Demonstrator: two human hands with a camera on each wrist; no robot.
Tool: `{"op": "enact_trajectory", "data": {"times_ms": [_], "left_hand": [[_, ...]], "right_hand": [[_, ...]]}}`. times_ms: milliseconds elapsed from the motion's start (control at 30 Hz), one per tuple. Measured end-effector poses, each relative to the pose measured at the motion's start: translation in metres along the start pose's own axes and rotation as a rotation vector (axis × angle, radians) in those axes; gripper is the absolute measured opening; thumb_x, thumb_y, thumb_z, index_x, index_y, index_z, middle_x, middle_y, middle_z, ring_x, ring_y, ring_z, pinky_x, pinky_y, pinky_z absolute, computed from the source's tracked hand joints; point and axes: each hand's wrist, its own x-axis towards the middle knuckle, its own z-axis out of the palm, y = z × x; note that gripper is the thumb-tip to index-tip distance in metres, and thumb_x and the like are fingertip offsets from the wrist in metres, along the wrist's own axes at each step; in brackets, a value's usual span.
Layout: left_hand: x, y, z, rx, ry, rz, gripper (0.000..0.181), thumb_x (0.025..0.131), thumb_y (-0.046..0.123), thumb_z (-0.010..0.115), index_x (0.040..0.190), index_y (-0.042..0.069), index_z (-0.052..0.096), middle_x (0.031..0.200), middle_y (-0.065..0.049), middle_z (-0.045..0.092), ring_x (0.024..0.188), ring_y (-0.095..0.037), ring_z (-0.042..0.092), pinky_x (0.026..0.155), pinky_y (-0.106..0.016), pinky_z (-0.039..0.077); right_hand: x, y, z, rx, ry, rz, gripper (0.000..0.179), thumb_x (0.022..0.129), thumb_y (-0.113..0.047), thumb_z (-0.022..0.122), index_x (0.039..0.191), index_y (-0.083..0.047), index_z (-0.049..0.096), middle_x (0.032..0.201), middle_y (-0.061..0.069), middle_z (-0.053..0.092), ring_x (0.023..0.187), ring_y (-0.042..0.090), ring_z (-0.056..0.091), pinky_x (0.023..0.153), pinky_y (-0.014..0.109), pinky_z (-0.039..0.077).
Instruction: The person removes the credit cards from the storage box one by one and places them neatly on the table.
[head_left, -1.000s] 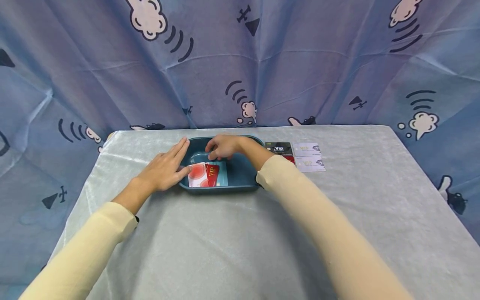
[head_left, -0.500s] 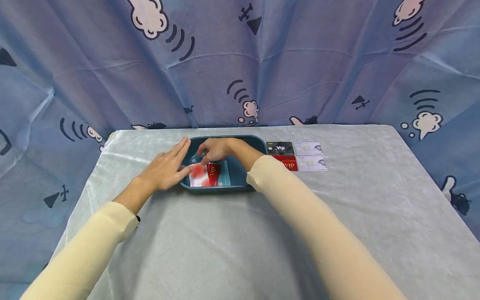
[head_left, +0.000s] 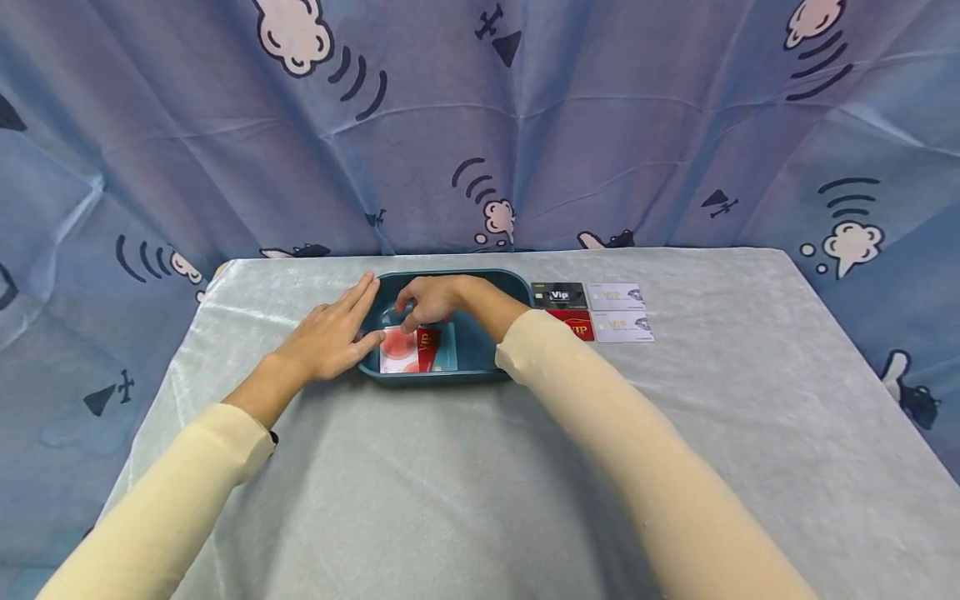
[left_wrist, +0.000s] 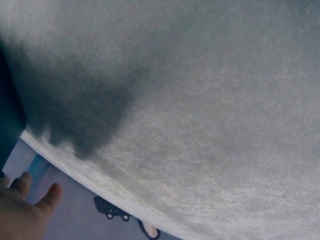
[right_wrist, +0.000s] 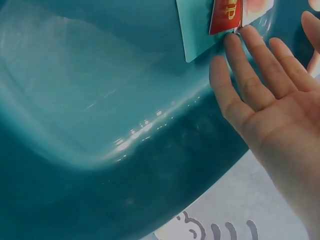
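Note:
A dark teal tray holds three overlapping cards at its front left. The white card with red circles lies over the red VIP card, which overlaps a teal card. My left hand rests along the tray's left rim with fingers straight; its thumb reaches over the rim to the white card's left edge. Inside the tray, my right hand has its fingertips at the far edge of the cards. From the right wrist, its fingers look loosely extended beside the red card.
Right of the tray lie a black VIP card, another red VIP card, and two white VIP cards, one far and one near. A grey cloth covers the table. A patterned blue curtain hangs behind.
My right hand has moved left and toward the cards inside the tray. The white card has slid slightly right, covering more of the red one. My left hand stays at the rim.

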Motion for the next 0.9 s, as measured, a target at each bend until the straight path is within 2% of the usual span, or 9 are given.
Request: {"op": "enact_trajectory", "data": {"times_ms": [167, 767, 900], "left_hand": [[0.0, 0.0, 0.0001, 0.0, -0.007, -0.003, 0.078, 0.103, 0.044, 0.044, 0.16, 0.004, 0.008, 0.167, -0.013, 0.005, 0.15, -0.034, 0.017, 0.109, -0.066, 0.028], [0.0012, 0.0018, -0.0007, 0.001, -0.018, -0.017, 0.079, 0.103, 0.044, 0.043, 0.16, 0.006, 0.005, 0.167, -0.012, 0.003, 0.151, -0.033, 0.016, 0.11, -0.064, 0.027], [0.0009, 0.0018, -0.0006, 0.001, -0.013, -0.017, 0.079, 0.103, 0.045, 0.043, 0.16, 0.006, 0.005, 0.167, -0.012, 0.004, 0.151, -0.033, 0.017, 0.11, -0.065, 0.027]], "right_hand": [[-0.0008, 0.0024, -0.0001, -0.002, -0.005, -0.004, 0.049, 0.1, -0.024, 0.059, 0.145, -0.009, 0.048, 0.131, 0.011, 0.055, 0.119, 0.027, 0.054, 0.1, 0.046, 0.048], [-0.0037, 0.0062, 0.0029, 0.021, 0.009, 0.0, 0.047, 0.1, -0.024, 0.059, 0.143, -0.009, 0.049, 0.135, 0.011, 0.051, 0.118, 0.027, 0.052, 0.102, 0.047, 0.047], [-0.0042, 0.0056, 0.0021, 0.016, 0.018, -0.019, 0.047, 0.1, -0.024, 0.059, 0.142, -0.007, 0.05, 0.129, 0.011, 0.053, 0.113, 0.026, 0.053, 0.1, 0.046, 0.048]]}}
